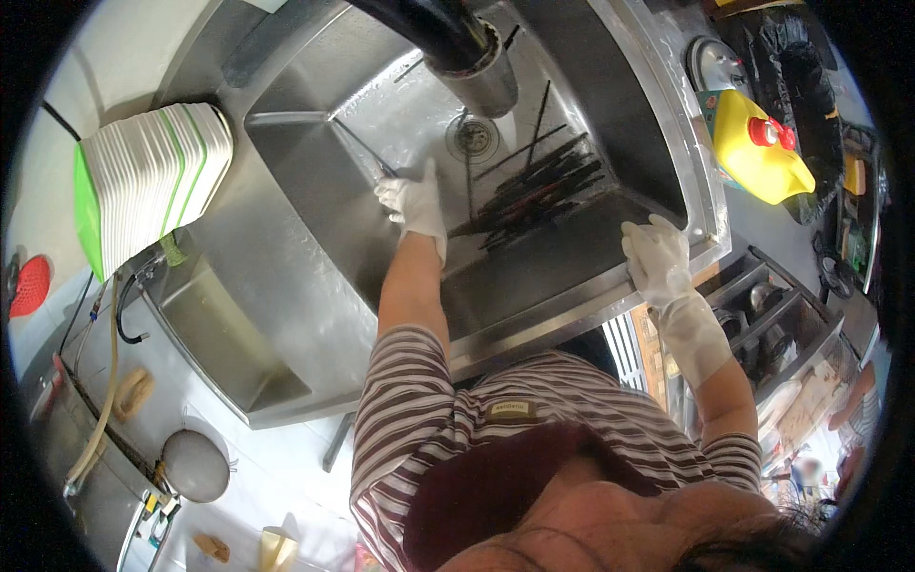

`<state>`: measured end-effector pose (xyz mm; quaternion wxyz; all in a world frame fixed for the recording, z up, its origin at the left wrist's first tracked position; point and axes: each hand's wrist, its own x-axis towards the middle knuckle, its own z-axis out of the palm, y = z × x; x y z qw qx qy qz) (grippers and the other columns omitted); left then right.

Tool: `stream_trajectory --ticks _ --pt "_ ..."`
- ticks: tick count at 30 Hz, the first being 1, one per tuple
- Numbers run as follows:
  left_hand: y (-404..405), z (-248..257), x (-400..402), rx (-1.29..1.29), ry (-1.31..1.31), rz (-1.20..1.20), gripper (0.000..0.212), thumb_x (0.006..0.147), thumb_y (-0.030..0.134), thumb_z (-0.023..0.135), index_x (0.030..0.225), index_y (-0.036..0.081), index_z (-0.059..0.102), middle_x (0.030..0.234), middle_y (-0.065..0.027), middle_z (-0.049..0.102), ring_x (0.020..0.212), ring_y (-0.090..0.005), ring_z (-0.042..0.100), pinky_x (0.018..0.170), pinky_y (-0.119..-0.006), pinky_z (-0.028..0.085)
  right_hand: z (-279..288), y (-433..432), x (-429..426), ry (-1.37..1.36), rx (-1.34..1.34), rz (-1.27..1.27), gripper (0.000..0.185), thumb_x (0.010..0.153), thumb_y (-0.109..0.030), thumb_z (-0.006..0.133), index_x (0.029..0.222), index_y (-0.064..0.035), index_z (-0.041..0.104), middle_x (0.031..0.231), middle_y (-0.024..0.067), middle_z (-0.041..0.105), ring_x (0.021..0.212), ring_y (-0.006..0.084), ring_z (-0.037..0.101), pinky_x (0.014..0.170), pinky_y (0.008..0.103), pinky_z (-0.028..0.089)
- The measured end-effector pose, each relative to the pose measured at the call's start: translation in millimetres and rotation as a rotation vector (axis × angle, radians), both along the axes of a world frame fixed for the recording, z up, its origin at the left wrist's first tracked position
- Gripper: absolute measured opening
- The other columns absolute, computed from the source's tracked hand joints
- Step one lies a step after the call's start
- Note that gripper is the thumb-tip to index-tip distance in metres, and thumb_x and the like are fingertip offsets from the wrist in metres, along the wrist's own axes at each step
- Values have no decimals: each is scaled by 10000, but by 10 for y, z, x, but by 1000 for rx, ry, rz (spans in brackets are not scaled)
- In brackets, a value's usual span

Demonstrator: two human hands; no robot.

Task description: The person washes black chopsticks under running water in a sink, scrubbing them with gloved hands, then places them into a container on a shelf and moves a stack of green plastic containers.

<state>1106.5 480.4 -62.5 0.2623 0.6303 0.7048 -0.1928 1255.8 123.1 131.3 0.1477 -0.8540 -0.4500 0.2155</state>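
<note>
My left hand (pixel 413 204), in a white glove, reaches down into a deep stainless steel sink (pixel 314 193). Its fingers meet the near end of a thin dark stick (pixel 363 146), like a chopstick, which runs to the sink's far left corner; whether they grip it is unclear. The thumb points forward, apart from the fingers. To the right lies a loose pile of dark chopstick-like sticks (pixel 536 189) on the sink floor. My right hand (pixel 658 254), in a whitish glove, rests at the front right corner of the rim, fingers curled together, nothing visible in them.
A black pipe (pixel 422 25) with a grey end hangs over the round drain (pixel 473 139). Stacked white trays (pixel 157 161) stand left, above a smaller basin (pixel 221 329) holding liquid. A yellow jug (pixel 758 146) is at right. A round strainer (pixel 195 465) sits lower left.
</note>
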Motion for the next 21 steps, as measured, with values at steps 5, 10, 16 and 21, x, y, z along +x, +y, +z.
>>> stream_trajectory --ticks 5,10,16,21 --pt "-688 -13 495 -75 -58 -673 1236 905 712 706 1694 -6 81 1745 -265 136 1620 -454 135 1298 -628 169 6 8 29 -13 16 26 220 939 -69 662 1142 -4 719 860 176 740 857 404 713 1010 541 540" --pt "-1355 -194 492 -271 -372 -1075 1102 963 573 712 1704 12 120 1774 -255 90 1641 -453 40 1319 -601 77 4 24 39 -17 43 48 222 919 -69 678 1125 4 718 852 171 740 820 415 706 987 541 548" --pt "-731 -455 692 -778 -637 -386 712 1034 271 656 1644 47 364 1738 -238 249 1604 -413 248 1326 -505 223 30 44 69 5 18 45 232 902 -58 682 1121 12 714 856 169 732 812 406 695 966 536 536" --pt "527 -728 431 704 -1092 -976 400 1096 125 430 1407 10 653 1331 -247 703 1229 -386 691 1169 -426 483 91 143 85 31 -16 86 241 918 -76 669 1141 8 708 881 175 738 843 410 697 995 535 530"
